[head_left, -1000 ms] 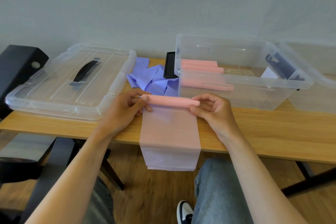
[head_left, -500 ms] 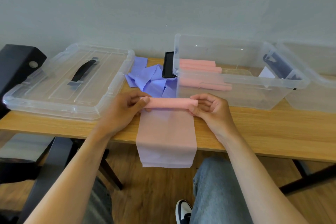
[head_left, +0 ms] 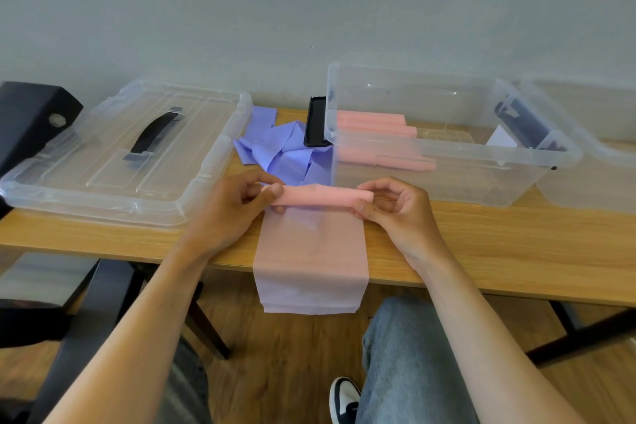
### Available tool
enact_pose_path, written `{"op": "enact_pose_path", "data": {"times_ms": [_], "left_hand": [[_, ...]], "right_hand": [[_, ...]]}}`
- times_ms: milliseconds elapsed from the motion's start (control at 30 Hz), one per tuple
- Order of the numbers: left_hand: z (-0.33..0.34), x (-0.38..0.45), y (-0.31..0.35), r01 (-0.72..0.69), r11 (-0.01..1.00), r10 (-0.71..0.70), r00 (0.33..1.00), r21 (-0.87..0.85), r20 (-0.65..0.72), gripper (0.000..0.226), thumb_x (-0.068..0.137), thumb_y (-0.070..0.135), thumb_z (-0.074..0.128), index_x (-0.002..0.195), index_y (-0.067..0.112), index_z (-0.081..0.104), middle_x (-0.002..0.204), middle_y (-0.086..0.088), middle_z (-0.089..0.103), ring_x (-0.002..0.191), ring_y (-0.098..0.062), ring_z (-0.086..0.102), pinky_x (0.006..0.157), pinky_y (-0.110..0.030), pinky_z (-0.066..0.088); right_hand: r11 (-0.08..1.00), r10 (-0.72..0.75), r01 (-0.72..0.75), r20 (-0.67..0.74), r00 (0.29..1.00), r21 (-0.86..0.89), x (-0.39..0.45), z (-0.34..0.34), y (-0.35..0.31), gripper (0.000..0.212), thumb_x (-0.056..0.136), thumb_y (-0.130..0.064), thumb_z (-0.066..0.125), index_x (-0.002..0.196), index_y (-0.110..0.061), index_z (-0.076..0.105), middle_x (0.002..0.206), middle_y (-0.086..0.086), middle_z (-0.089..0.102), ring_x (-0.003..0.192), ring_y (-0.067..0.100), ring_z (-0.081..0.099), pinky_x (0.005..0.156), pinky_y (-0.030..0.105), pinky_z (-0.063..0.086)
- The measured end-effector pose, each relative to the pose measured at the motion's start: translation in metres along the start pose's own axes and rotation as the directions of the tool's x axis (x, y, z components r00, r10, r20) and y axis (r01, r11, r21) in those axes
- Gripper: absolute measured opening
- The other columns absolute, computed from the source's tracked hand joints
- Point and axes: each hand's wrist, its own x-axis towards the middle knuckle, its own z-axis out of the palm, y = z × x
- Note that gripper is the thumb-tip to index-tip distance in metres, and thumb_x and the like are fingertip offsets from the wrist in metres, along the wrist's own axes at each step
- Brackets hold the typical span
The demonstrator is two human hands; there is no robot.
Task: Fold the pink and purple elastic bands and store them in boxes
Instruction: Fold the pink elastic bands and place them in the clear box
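Observation:
A pink elastic band (head_left: 311, 251) lies on the wooden table (head_left: 499, 244), its loose end hanging over the front edge. Its far end is rolled into a tight pink roll (head_left: 320, 197). My left hand (head_left: 237, 206) pinches the roll's left end, and my right hand (head_left: 392, 208) pinches its right end. Right behind the roll stands a clear plastic box (head_left: 444, 151) with several rolled pink bands (head_left: 375, 126) inside. A heap of purple bands (head_left: 282, 151) lies loose between the box and a lid.
A clear box lid (head_left: 113, 155) with a black handle lies at the left. A second clear container (head_left: 599, 148) stands at the far right. A black object (head_left: 316, 122) sits behind the purple heap. A dark chair (head_left: 31, 113) is at the left, and my legs are below the table.
The hanging end of the pink band has shortened slightly as the roll takes it up. Both hands stay at the roll's ends, fingers shifted a little.

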Motion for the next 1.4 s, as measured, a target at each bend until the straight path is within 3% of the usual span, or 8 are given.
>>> {"op": "enact_pose_path", "data": {"times_ms": [200, 333, 533, 767, 900, 1067, 1233, 1400], "left_hand": [[-0.003, 0.001, -0.005, 0.004, 0.996, -0.008, 0.999, -0.088, -0.045, 0.009, 0.096, 0.024, 0.071, 0.104, 0.023, 0.072, 0.097, 0.002, 0.077, 0.092, -0.018, 0.071, 0.084, -0.028, 0.054], [-0.003, 0.001, -0.009, 0.009, 0.996, -0.013, 0.999, -0.085, -0.045, 0.016, 0.093, 0.031, 0.074, 0.108, 0.029, 0.070, 0.093, -0.008, 0.074, 0.077, -0.018, 0.062, 0.079, -0.031, 0.050], [0.002, 0.002, -0.009, 0.030, 1.000, -0.030, 0.998, -0.003, -0.050, 0.013, 0.101, 0.039, 0.060, 0.104, 0.031, 0.070, 0.075, 0.000, 0.071, 0.071, -0.007, 0.058, 0.069, -0.028, 0.042], [-0.001, 0.000, -0.005, -0.023, 0.996, 0.020, 0.999, 0.084, 0.034, 0.030, 0.108, 0.041, 0.044, 0.101, 0.024, 0.068, 0.081, 0.006, 0.075, 0.081, -0.009, 0.063, 0.078, -0.032, 0.045], [-0.001, 0.001, -0.005, -0.015, 1.000, 0.016, 1.000, 0.023, -0.006, 0.020, 0.105, 0.037, 0.052, 0.101, 0.025, 0.068, 0.082, 0.001, 0.073, 0.080, -0.008, 0.062, 0.075, -0.024, 0.044], [-0.001, 0.003, -0.004, 0.017, 0.996, -0.023, 0.997, -0.084, -0.073, 0.005, 0.098, 0.026, 0.066, 0.103, 0.025, 0.067, 0.075, 0.003, 0.065, 0.072, -0.005, 0.056, 0.067, -0.009, 0.042], [-0.003, 0.003, -0.007, 0.022, 0.993, -0.033, 0.995, -0.117, -0.092, 0.011, 0.095, 0.027, 0.071, 0.105, 0.029, 0.068, 0.100, -0.004, 0.073, 0.090, -0.019, 0.065, 0.082, -0.024, 0.051], [0.001, 0.003, -0.011, 0.009, 1.000, -0.008, 0.999, 0.017, -0.042, 0.023, 0.100, 0.050, 0.054, 0.104, 0.032, 0.068, 0.079, 0.001, 0.070, 0.076, -0.007, 0.059, 0.072, -0.028, 0.043]], "right_hand": [[0.991, 0.067, -0.070, 0.034, 0.997, 0.117, 0.000, 0.002, -0.001, 0.029, 0.087, -0.004, 0.078, 0.114, -0.010, 0.072, 0.103, 0.009, 0.079, 0.091, 0.026, 0.079, 0.080, 0.031, 0.064], [0.993, 0.050, -0.052, 0.021, 0.999, 0.110, -0.001, 0.002, -0.002, 0.026, 0.085, -0.001, 0.079, 0.110, -0.006, 0.074, 0.102, 0.007, 0.079, 0.089, 0.025, 0.079, 0.076, 0.027, 0.063], [0.999, -0.005, 0.005, -0.005, 1.000, 0.037, -0.002, 0.001, -0.003, 0.026, 0.082, -0.003, 0.083, 0.105, -0.011, 0.075, 0.102, -0.004, 0.077, 0.099, 0.006, 0.073, 0.073, 0.021, 0.060], [0.993, -0.020, 0.024, -0.037, 0.999, 0.113, -0.005, 0.000, 0.001, 0.025, 0.082, 0.004, 0.080, 0.106, -0.001, 0.073, 0.101, -0.001, 0.078, 0.096, 0.011, 0.076, 0.074, 0.022, 0.061], [0.999, -0.016, 0.017, -0.012, 1.000, 0.041, -0.005, 0.000, 0.001, 0.023, 0.082, -0.004, 0.083, 0.103, -0.009, 0.075, 0.104, 0.000, 0.078, 0.098, 0.016, 0.076, 0.081, 0.030, 0.063], [0.980, 0.080, -0.088, 0.053, 0.995, 0.178, -0.004, 0.001, -0.001, 0.029, 0.085, -0.003, 0.079, 0.113, -0.005, 0.071, 0.107, 0.009, 0.079, 0.098, 0.027, 0.078, 0.083, 0.032, 0.064], [0.997, 0.040, -0.042, 0.028, 0.999, 0.062, -0.004, 0.002, -0.003, 0.027, 0.080, -0.004, 0.085, 0.104, -0.014, 0.076, 0.102, -0.002, 0.080, 0.098, 0.013, 0.076, 0.080, 0.021, 0.058], [0.998, 0.000, 0.000, 0.005, 1.000, 0.063, -0.006, 0.000, -0.003, 0.026, 0.079, -0.001, 0.084, 0.099, -0.015, 0.075, 0.104, -0.002, 0.080, 0.101, 0.013, 0.075, 0.082, 0.023, 0.059]]}}
